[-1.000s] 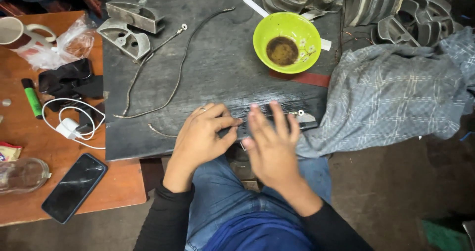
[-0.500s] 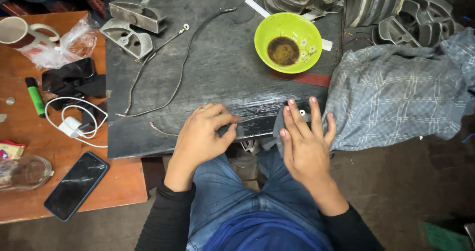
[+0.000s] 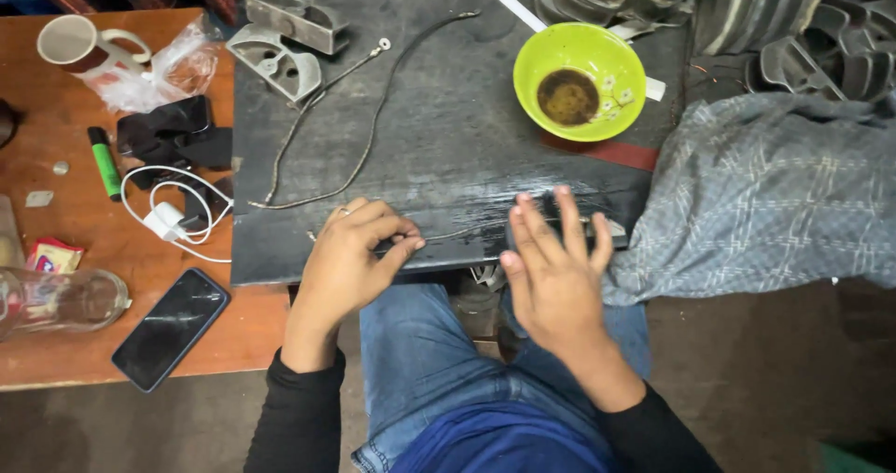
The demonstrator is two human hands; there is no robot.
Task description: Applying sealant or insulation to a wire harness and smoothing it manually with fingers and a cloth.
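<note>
My left hand [image 3: 353, 258] rests at the front edge of a dark grey work board [image 3: 448, 146] and pinches a thin wire [image 3: 457, 236] that runs along that edge. Flat and spread, my right hand [image 3: 553, 268] lies over the wire's other end, fingers apart, near a small metal piece [image 3: 614, 228]. Farther back on the board a long bent wire [image 3: 369, 123] with ring ends lies loose. A green bowl [image 3: 581, 81] holding dark residue stands at the back right.
Two grey metal castings [image 3: 280, 39] sit at the board's back left, more castings [image 3: 784, 25] at the far right. A checked cloth [image 3: 775, 193] hangs off the right side. The wooden table [image 3: 56, 249] bears a phone [image 3: 170, 327], white charger [image 3: 168, 219], green marker [image 3: 105, 161], mug [image 3: 79, 44] and glass jar [image 3: 56, 298].
My right hand slid right along the board's front edge, away from my left hand, then came back slightly left. The left hand stayed pinching the wire.
</note>
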